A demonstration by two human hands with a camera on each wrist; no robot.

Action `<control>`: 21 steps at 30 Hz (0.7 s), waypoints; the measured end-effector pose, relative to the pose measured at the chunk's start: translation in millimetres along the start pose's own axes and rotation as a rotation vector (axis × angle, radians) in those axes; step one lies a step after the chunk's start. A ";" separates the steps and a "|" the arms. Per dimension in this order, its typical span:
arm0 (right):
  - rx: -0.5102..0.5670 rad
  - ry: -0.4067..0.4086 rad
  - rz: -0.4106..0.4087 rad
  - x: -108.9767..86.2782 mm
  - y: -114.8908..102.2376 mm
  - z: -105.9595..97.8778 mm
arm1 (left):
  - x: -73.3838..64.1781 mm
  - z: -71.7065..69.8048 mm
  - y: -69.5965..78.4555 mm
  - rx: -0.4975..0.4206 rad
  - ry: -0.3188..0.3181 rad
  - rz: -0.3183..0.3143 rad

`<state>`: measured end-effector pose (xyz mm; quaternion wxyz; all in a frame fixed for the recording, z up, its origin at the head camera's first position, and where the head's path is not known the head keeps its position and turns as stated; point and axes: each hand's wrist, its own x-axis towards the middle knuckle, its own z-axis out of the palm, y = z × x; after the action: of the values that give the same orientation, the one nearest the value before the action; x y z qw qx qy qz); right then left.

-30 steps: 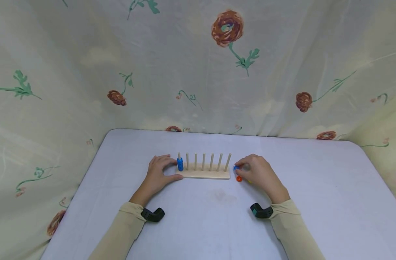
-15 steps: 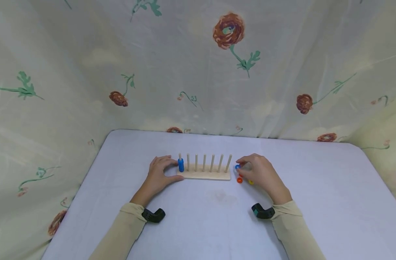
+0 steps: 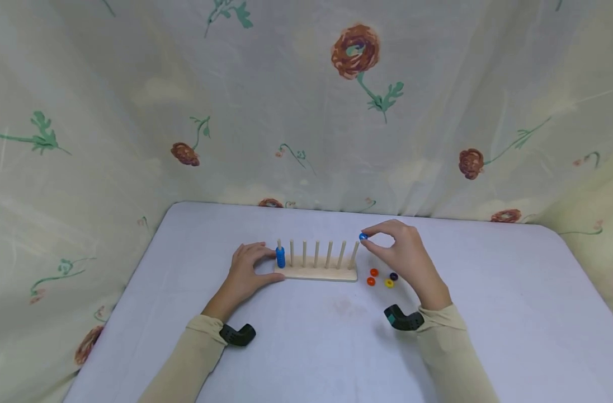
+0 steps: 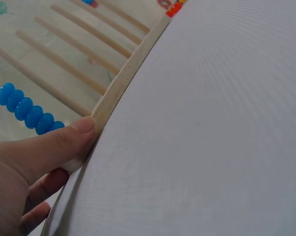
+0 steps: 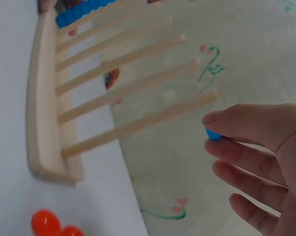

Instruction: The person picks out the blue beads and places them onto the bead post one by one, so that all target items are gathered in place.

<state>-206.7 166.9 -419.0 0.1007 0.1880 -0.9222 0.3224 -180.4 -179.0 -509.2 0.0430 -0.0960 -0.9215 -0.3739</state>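
A wooden peg stand with several upright pegs rests on the table. Blue beads are stacked on its leftmost peg. My left hand grips the left end of the stand; in the left wrist view the thumb lies along the front of the base, with fingers behind it. Between thumb and index finger, my right hand pinches a single blue bead, level with the top of the rightmost peg and just beside it. The other fingers of that hand are loosely bent.
To the right of the stand lie loose beads: two orange ones, a yellow one and a dark one. A white cloth covers the table. Behind it hangs a flowered curtain.
My right hand has lifted the blue bead up from the table towards the rightmost peg's tip, uncovering the loose beads. The left hand has kept its grip on the stand.
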 end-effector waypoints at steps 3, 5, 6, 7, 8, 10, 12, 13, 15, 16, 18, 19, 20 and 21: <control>0.042 0.050 -0.039 4.3 -8.3 0.7 | 0.3 -0.7 0.2 0.001 -0.001 0.003; 0.074 0.072 -0.072 7.6 -15.1 2.7 | 0.2 -0.9 0.2 0.003 -0.005 0.000; 0.087 0.078 -0.089 9.3 -18.8 4.2 | 0.1 -1.1 0.1 0.002 -0.007 -0.004; 0.100 0.082 -0.108 11.1 -22.7 6.1 | 0.0 -1.3 0.1 0.002 -0.008 -0.007; 0.111 0.083 -0.122 12.9 -26.8 8.1 | -0.2 -1.4 -0.1 0.000 -0.009 -0.010; 0.131 0.080 -0.151 16.5 -35.5 12.7 | -0.3 -1.7 -0.4 -0.001 -0.009 -0.011; 0.133 0.068 -0.181 19.9 -44.5 18.6 | -0.2 -1.8 -0.9 -0.002 -0.007 -0.009; 0.132 0.058 -0.196 21.5 -49.0 21.8 | -0.1 -1.7 -1.2 -0.001 -0.006 -0.008; 0.128 0.035 -0.219 24.3 -57.9 28.6 | 0.1 -1.6 -1.4 0.002 -0.006 -0.006; 0.124 0.022 -0.227 25.6 -62.3 32.2 | 0.2 -1.6 -1.4 0.003 -0.006 -0.005; 0.114 0.001 -0.240 27.5 -70.5 39.2 | 0.5 -1.4 -1.5 0.011 -0.008 -0.004; 0.113 -0.005 -0.246 28.3 -74.4 42.5 | 0.9 -1.3 -1.6 0.014 -0.010 -0.004; 0.111 -0.008 -0.252 29.2 -78.0 45.8 | 1.0 -1.3 -1.4 0.014 -0.011 -0.003; 0.111 -0.010 -0.259 30.2 -81.3 49.1 | 1.3 -1.2 -1.3 0.015 -0.012 -0.003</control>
<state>-203.9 68.7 -402.3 0.1263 0.3122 -0.8715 0.3565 -181.9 -180.6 -509.0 0.0376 -0.0966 -0.9246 -0.3664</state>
